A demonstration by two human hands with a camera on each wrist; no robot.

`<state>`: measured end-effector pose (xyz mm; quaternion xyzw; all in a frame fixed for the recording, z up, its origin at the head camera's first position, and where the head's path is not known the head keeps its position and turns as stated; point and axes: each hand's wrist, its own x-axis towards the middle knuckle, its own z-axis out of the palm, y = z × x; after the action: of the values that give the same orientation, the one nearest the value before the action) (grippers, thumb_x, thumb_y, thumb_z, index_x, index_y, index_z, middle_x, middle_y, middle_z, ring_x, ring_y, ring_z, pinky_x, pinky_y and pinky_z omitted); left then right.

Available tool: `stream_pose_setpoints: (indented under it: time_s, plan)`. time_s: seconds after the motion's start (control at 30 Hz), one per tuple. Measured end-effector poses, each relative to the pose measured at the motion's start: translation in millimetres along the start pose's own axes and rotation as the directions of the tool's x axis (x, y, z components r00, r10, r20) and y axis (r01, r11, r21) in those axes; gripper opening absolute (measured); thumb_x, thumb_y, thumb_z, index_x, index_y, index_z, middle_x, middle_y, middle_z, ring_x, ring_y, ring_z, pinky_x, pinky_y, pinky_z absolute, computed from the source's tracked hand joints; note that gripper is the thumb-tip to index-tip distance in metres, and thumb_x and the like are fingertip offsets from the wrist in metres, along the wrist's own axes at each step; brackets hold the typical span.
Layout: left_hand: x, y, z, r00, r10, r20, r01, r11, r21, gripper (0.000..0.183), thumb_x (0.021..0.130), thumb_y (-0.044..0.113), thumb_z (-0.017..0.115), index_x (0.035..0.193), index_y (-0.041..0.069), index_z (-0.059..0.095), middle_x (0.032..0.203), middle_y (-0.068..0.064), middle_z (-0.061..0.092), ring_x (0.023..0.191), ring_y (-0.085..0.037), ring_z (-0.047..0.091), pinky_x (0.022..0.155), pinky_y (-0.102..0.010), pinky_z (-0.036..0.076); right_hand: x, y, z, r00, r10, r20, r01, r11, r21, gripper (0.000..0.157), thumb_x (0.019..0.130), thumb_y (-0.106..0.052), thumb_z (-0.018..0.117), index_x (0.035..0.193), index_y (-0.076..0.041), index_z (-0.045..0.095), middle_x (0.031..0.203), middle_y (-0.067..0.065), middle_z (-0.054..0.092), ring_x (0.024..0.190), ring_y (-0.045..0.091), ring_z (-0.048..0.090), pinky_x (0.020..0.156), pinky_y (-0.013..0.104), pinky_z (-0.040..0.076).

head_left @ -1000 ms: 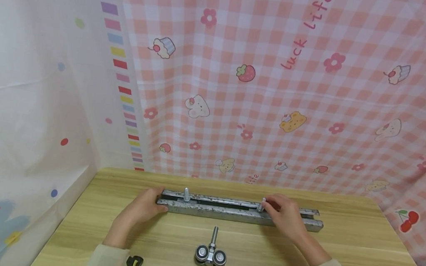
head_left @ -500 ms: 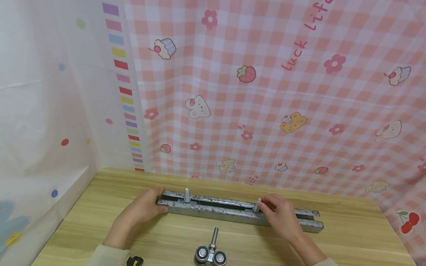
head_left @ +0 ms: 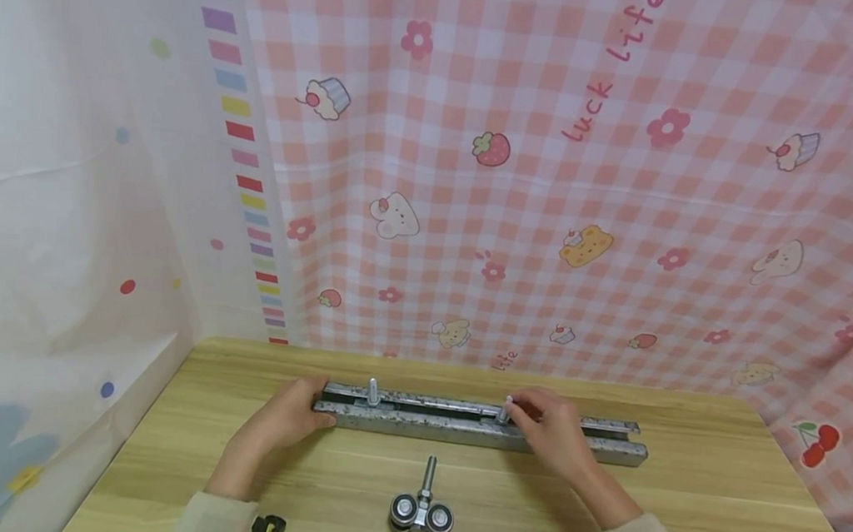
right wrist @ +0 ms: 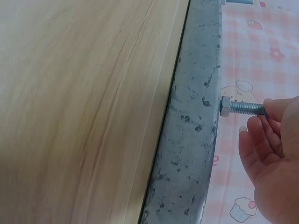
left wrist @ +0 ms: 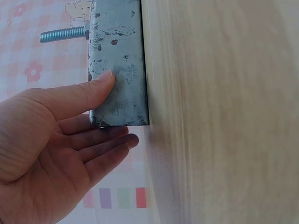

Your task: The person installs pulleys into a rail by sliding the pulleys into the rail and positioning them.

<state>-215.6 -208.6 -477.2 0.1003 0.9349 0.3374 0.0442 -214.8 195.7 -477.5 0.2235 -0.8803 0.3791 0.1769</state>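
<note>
One rail end (left wrist: 122, 108) sits clasped in left grip (head_left: 294, 414); right grip (head_left: 552, 430) pinches a bolt (right wrist: 246, 108) near its tip.

A rail (head_left: 421, 427) lies on the table (head_left: 716, 506), before the cloth (head_left: 441, 175). A left bolt (head_left: 373, 392) and right bolt (head_left: 503, 413) rise from it. A roller (head_left: 421, 516) lies in front.

The head view looks forward and down over the table (head_left: 527, 512). Both wrist views, close and turned sideways, share the rail (head_left: 451, 430) with it.
</note>
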Motion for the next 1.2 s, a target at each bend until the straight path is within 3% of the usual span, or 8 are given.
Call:
stream_pose_setpoints:
  time_s: [0.23, 0.53, 1.2]
  plan:
    - [-0.5, 0.0, 0.6, 1.000, -0.001, -0.003, 0.001, 1.000, -0.009, 0.058, 0.089, 0.004, 0.081, 0.139, -0.014, 0.057, 0.131, -0.026, 0.066, 0.124, -0.038, 0.062, 0.105, -0.056, 0.051, 1.2, -4.5, 4.2, 1.000, 0.005, 0.000, -0.005, 1.000, 0.005, 0.013, 0.093, -0.002, 0.077, 0.106, -0.005, 0.079, 0.097, 0.002, 0.075, 0.080, 0.009, 0.068, 0.068, 0.028, 0.060]
    - [-0.5, -0.3, 0.3, 1.000, 0.005, 0.003, -0.005, 1.000, -0.006, 0.064, 0.090, 0.005, 0.081, 0.142, -0.017, 0.052, 0.140, -0.033, 0.059, 0.132, -0.046, 0.055, 0.110, -0.058, 0.046, 3.6, -7.5, 8.0, 1.000, 0.008, 0.007, -0.008, 1.000, 0.013, 0.011, 0.094, -0.004, 0.077, 0.105, -0.001, 0.078, 0.095, 0.004, 0.074, 0.080, 0.009, 0.067, 0.068, 0.028, 0.060]
    - [-0.1, 1.0, 0.8, 1.000, -0.004, -0.002, 0.004, 1.000, -0.010, 0.062, 0.090, 0.004, 0.080, 0.142, -0.016, 0.053, 0.139, -0.031, 0.060, 0.132, -0.045, 0.056, 0.110, -0.058, 0.046, 7.6, -12.8, 17.8, 1.000, 0.002, 0.013, -0.003, 0.999, 0.033, 0.011, 0.095, -0.008, 0.077, 0.105, -0.003, 0.079, 0.094, 0.003, 0.074, 0.079, 0.007, 0.067, 0.068, 0.027, 0.060]
